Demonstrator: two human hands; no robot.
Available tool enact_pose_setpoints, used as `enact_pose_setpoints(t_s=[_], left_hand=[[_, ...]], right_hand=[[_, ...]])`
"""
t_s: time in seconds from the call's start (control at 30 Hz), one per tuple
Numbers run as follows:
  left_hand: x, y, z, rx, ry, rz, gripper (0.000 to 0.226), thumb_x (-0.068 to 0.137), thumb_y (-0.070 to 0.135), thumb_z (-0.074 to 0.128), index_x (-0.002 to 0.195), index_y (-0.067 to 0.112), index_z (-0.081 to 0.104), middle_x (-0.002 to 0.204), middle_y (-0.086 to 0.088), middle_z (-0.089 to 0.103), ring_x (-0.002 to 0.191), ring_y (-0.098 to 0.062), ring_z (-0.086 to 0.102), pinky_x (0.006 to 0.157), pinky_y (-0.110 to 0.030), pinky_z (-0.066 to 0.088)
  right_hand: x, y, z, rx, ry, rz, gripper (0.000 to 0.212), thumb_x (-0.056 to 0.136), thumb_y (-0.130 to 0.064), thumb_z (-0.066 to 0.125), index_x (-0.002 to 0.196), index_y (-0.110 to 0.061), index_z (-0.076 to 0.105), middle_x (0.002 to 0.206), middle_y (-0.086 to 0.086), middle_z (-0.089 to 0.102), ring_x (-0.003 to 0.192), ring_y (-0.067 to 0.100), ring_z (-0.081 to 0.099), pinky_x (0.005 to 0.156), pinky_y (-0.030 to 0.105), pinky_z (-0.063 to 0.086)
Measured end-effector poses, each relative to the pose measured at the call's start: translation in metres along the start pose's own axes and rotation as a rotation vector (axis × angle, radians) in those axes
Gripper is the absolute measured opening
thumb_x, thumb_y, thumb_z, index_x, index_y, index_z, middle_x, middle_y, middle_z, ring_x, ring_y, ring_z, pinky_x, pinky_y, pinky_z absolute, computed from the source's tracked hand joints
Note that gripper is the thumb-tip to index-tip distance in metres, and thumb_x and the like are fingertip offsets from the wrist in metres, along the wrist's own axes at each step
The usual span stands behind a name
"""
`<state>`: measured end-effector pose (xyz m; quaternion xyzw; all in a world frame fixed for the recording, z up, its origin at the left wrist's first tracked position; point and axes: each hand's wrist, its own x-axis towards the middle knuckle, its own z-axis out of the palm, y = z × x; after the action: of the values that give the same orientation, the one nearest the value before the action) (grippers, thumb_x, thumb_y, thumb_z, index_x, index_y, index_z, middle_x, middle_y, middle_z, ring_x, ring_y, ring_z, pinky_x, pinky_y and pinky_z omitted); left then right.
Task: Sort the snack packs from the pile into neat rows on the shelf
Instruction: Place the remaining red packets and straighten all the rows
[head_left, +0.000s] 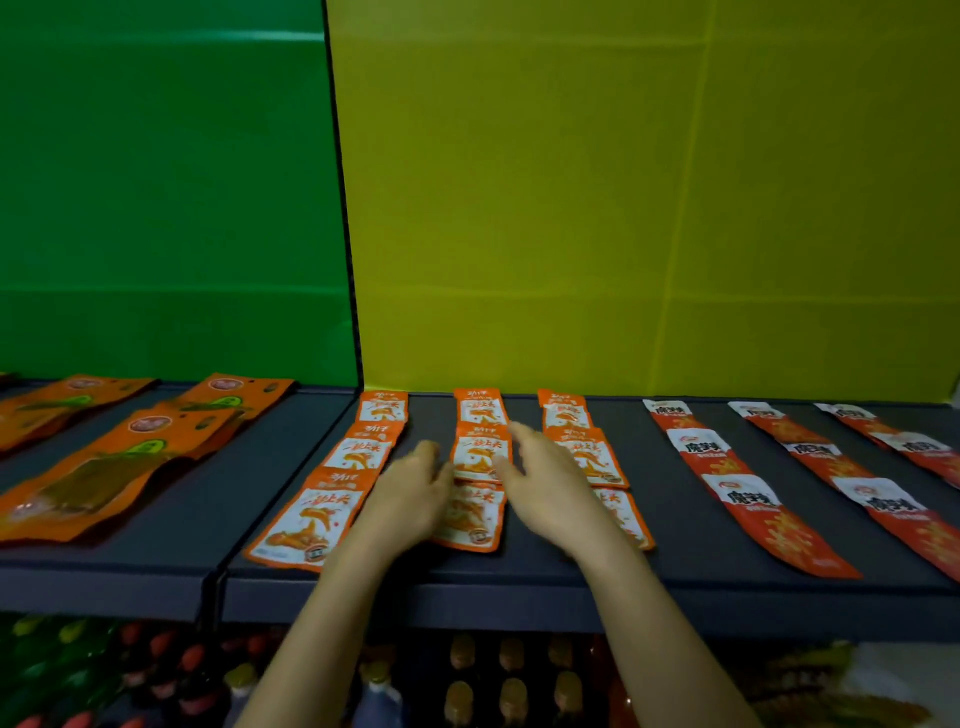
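Small orange-and-white snack packs lie in three front-to-back rows on the dark grey shelf (519, 582): a left row (358, 452), a middle row (480, 452) and a right row (592, 457). My left hand (410, 493) rests flat at the left side of the middle row's front pack (475, 519), fingers apart. My right hand (545, 483) lies over the right side of the same row, fingers spread, and covers part of the right row. Neither hand grips a pack.
Long red-and-white packs (743, 493) lie in three rows on the right. Larger orange pouches (119, 462) lie on the left shelf section. Green (156, 182) and yellow (623, 182) panels back the shelf. Bottles (509, 686) stand on the level below.
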<state>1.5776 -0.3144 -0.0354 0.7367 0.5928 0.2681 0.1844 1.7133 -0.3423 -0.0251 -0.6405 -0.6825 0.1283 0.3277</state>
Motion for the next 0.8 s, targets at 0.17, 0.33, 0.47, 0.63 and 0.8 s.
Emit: enact_pose_setpoints(t_s=[0.17,0.33,0.47,0.63,0.8], left_hand=[[0.000,-0.015,0.008,-0.033,-0.074,0.082,0.026,0.097,0.026,0.036,0.116,0.011,0.047,0.122,-0.014,0.058,0.107,-0.030,0.055,0.088,-0.036,0.041],[-0.003,-0.021,0.013,0.042,-0.056,0.171,0.031,0.095,0.026,0.037,0.121,0.011,0.045,0.131,-0.010,0.053,0.120,-0.026,0.048,0.101,-0.037,0.035],[-0.001,-0.023,0.015,0.134,-0.075,0.179,0.049,0.096,0.033,0.033,0.139,0.009,0.031,0.144,-0.009,0.041,0.134,-0.024,0.034,0.115,-0.038,0.020],[-0.005,-0.021,0.016,0.193,-0.091,0.180,0.055,0.099,0.034,0.026,0.147,0.009,0.015,0.154,-0.008,0.023,0.143,-0.019,0.018,0.118,-0.034,0.007],[-0.008,-0.020,0.016,0.216,-0.076,0.159,0.056,0.099,0.036,0.025,0.146,0.009,0.017,0.155,-0.007,0.023,0.144,-0.019,0.016,0.118,-0.034,0.007]], right_hand=[[0.000,-0.007,0.031,-0.098,0.012,0.120,0.043,0.098,-0.023,0.037,0.137,-0.004,0.035,0.141,0.013,0.041,0.130,0.028,0.039,0.105,0.035,0.033],[-0.001,-0.003,0.044,-0.078,0.081,0.182,0.039,0.096,-0.021,0.041,0.133,-0.008,0.043,0.135,0.010,0.049,0.124,0.025,0.045,0.101,0.033,0.037],[0.001,-0.002,0.044,-0.085,0.131,0.204,0.041,0.095,-0.024,0.044,0.134,-0.009,0.043,0.136,0.010,0.049,0.125,0.025,0.045,0.102,0.032,0.035],[0.002,-0.002,0.048,-0.140,0.117,0.189,0.036,0.096,-0.025,0.042,0.129,-0.012,0.049,0.132,0.009,0.053,0.121,0.025,0.045,0.100,0.032,0.036],[0.001,-0.002,0.048,-0.142,0.124,0.184,0.039,0.097,-0.025,0.042,0.134,-0.013,0.045,0.135,0.007,0.050,0.124,0.022,0.043,0.101,0.031,0.036]])
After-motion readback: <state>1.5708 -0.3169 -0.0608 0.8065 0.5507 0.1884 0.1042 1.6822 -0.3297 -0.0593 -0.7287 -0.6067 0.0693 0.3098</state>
